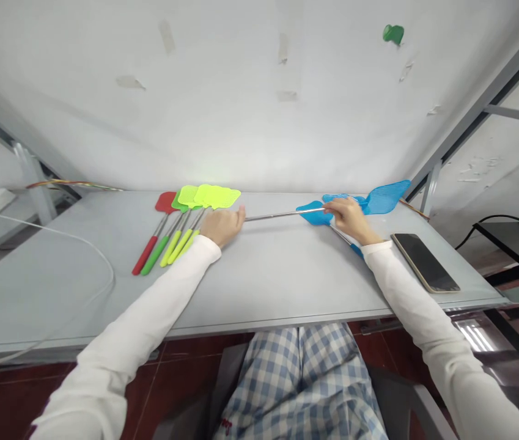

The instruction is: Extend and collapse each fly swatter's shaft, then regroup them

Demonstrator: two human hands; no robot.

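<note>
A fly swatter with a blue head (386,197) and a thin metal rod (272,216) stretches between my hands above the table. My left hand (223,226) is closed round the rod's left end, where the grip is hidden in the fist. Close to the blue head, my right hand (349,216) pinches the other end of the rod. Beneath and behind my right hand lie more blue fly swatters (315,214), partly covered. Left of my left hand, a red fly swatter (145,255), a green one (156,255) and several yellow ones (213,195) lie overlapping in a fan.
A smartphone (425,263) lies on the grey table (277,275) at the right, near my right forearm. A white cable (98,250) curves over the table's left side. The white wall (259,134) stands behind, with metal frame bars (483,107) at both sides.
</note>
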